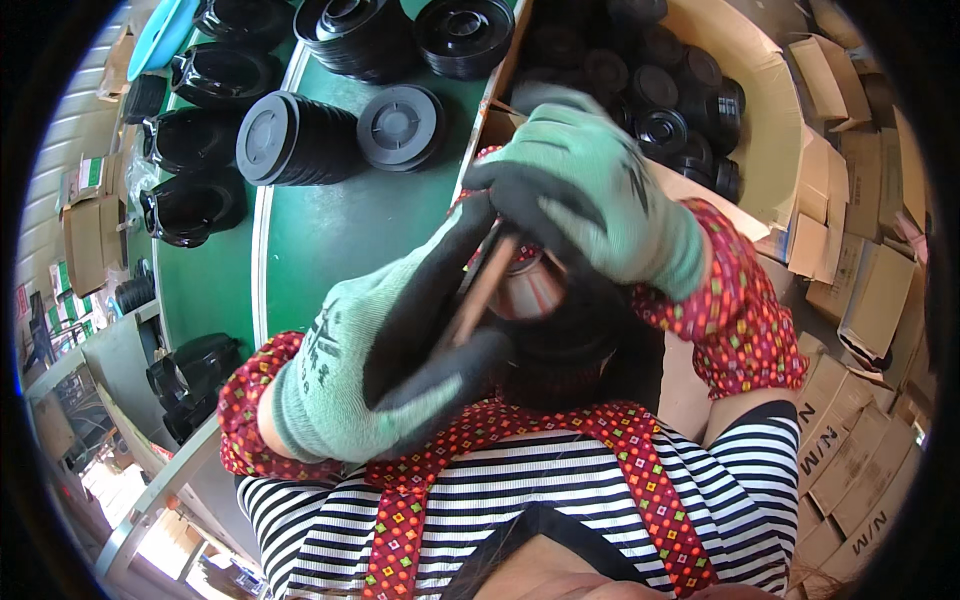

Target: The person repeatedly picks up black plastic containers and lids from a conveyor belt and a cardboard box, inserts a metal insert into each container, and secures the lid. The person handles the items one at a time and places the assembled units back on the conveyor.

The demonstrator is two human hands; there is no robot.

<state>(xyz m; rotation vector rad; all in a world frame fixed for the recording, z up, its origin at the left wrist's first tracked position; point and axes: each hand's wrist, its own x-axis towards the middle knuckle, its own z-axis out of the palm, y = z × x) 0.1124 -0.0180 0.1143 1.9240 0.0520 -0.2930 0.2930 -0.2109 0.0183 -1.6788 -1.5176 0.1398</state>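
My left hand (385,335), in a mint-green glove with a black palm, is closed on a thin brown-edged piece (485,287), held tilted between thumb and fingers. Its kind is unclear. Above it, my right hand (590,185), gloved alike and partly blurred, bends its fingers down against the same spot; what they grip is hidden. Just below the hands, close to my body, sits a dark round part (560,345). A shiny, reddish reflecting surface (527,289) shows inside it.
On the green worktop (320,265) stand a lying stack of black discs (300,140), a single disc (402,128), stacked black rings (355,35) and a row of glossy black housings (195,205). A large carton (780,120) of black parts stands right; flattened cartons (850,430) lie beyond.
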